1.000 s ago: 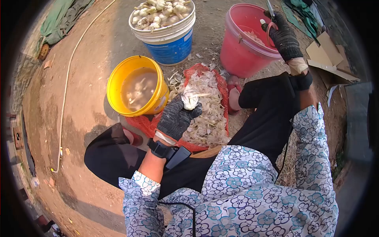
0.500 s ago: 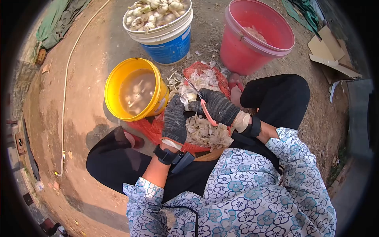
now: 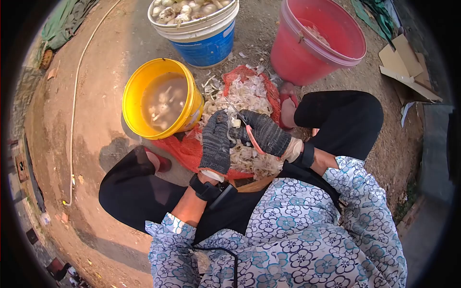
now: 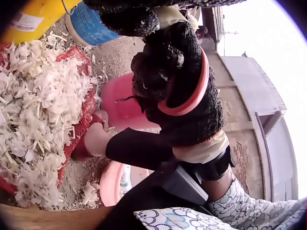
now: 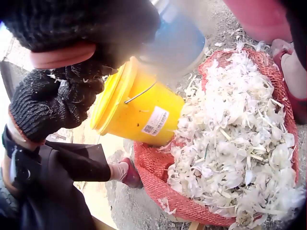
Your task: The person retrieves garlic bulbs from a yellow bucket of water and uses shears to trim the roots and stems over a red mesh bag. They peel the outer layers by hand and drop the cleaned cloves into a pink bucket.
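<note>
Both hands wear dark knitted gloves and meet above the garlic skins (image 3: 247, 93) heaped on a red mesh bag (image 3: 180, 152). My left hand (image 3: 215, 144) holds a pale garlic piece (image 3: 235, 123) at its fingertips. In my right hand (image 3: 267, 133) are scissors with pink handles (image 3: 254, 140), their blades beside the garlic. The left wrist view shows the pink handle (image 4: 204, 86) looped around the right hand (image 4: 184, 91). In the right wrist view the left hand (image 5: 55, 103) has curled fingers, and the right hand (image 5: 81, 24) partly covers the garlic's place.
A yellow bucket (image 3: 129, 103) holds water and garlic at the left. Behind stands a blue and white bucket (image 3: 204, 45) full of bulbs, with a pink bucket (image 3: 293, 57) to its right. A hose (image 3: 76, 105) lies at far left, cardboard (image 3: 401, 62) at far right.
My right hand has come from the pink bucket to my left hand, bringing the scissors. The white skin around the garlic in my left hand shows less than before.
</note>
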A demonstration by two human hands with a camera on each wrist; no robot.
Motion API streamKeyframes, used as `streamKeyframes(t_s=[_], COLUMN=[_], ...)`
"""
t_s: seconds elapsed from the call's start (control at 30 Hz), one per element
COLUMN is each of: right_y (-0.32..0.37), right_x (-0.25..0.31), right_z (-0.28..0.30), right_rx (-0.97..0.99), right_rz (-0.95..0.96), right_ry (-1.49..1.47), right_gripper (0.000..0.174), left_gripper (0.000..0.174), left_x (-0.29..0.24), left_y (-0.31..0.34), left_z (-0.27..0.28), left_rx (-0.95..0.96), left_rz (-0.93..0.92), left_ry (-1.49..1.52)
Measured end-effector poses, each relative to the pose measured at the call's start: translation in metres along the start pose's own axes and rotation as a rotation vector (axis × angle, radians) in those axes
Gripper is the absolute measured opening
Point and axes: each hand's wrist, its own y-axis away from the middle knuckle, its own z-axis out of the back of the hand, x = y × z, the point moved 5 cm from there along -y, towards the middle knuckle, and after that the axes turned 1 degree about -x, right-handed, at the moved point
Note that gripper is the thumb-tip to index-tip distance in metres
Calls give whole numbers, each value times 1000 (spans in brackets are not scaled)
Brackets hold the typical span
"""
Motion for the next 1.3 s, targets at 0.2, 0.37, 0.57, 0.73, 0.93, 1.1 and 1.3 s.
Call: streamKeyframes(t_s=[0.2,0.37,0.57,0.73,0.93,1.1,1.3], right_y=[-4,-14,-11,-2,-7,-5,-3], right_x=[24,-24,26,93,41,46,50], right_z=[-3,-2,30,14,8,12,6], right_rx=[189,187,-145,-230,-315,-332,-255], right_rz=[-251,-349,-252,189,12,-5,0], right_ry=[-542,-484,-953,-74,-153,-567,-225], right_gripper=[29,33,24,33,34,43,40], left_gripper=[22,22,23,19,22,20,16], left_x=[13,-11,-13,-12,-12,-16,-13], left_y=[2,-2,-7,-6,-8,-4,-5], left_z=[12,-3,1,0,-9,-12,-1], left_rx=[103,79,133,106,148,220,67], left_rz=[265,270,320,222,249,203,78], left_ry=[193,239,547,439,464,427,163])
